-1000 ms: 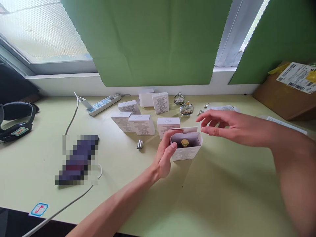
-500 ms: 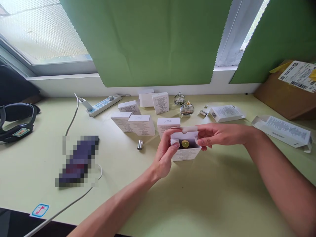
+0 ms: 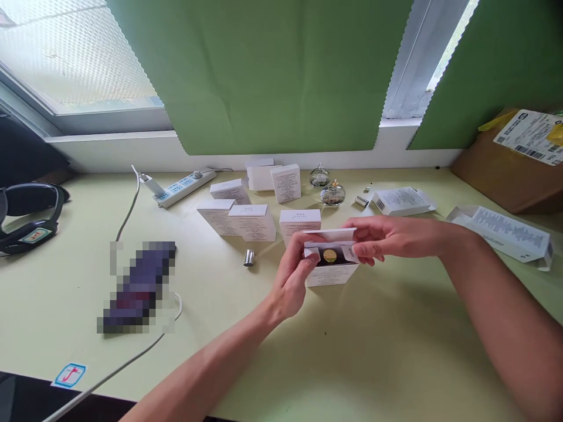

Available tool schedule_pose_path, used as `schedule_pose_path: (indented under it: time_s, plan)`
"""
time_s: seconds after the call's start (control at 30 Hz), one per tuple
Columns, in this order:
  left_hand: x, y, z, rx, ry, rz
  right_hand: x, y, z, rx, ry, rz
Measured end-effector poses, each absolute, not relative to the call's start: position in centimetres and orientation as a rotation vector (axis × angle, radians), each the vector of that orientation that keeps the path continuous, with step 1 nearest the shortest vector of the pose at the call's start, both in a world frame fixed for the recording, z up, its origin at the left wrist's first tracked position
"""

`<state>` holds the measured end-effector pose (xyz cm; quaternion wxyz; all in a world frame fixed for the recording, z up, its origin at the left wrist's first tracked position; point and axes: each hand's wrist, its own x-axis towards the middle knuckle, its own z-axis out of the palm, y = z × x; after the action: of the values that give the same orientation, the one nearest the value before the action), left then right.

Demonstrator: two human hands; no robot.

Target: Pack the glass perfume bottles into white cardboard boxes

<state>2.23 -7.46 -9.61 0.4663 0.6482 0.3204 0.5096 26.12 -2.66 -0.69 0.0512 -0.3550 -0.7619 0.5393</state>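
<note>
A small white carton (image 3: 333, 276) stands on the table with its top open, and a round gold cap (image 3: 329, 256) shows inside it. My left hand (image 3: 295, 275) is closed around the carton's left side, thumb at the left side flap and fingers behind. At the right end, my right hand (image 3: 382, 239) has its thumb by the right side flap and its fingers at the raised lid (image 3: 331, 235). The lid tilts forward over the opening. What lies below the gold cap is hidden in the carton.
Several white cartons (image 3: 253, 224) stand behind and left. Two glass perfume bottles (image 3: 333, 195) sit farther back. A silver cap (image 3: 249, 258) lies left of my hands. Opened cartons (image 3: 505, 234) and a cardboard box (image 3: 510, 170) are right; a power strip (image 3: 185, 189) and blurred dark object (image 3: 143, 287) left.
The lid has tipped forward and lower over the opening. My right hand has shifted slightly right and its thumb now lies by the side flap, which leans inward. My left hand stays put.
</note>
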Motion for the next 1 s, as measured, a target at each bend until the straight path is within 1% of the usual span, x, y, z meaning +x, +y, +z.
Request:
schedule_pose_path:
  time_s: [0.23,0.43,0.6,0.8,1.0]
  plan:
    - [2.2,-7.2,-9.3,1.628,0.719,1.292,25.3,-3.2,0.1,-1.195,-2.351,1.559]
    - [2.0,-7.4,-9.4,1.846,0.73,1.381,24.8,-3.5,0.1,-1.25,-2.381,1.517]
    - [2.6,-7.3,-9.7,1.717,0.675,1.515,24.8,-3.7,0.3,-1.269,-2.412,1.366]
    - [2.6,-7.1,-10.0,1.653,0.642,1.48,24.9,-4.6,1.6,-1.259,-2.363,1.282]
    - [2.8,-7.3,-9.7,1.58,0.582,1.48,24.0,-5.5,2.5,-1.327,-2.409,1.114]
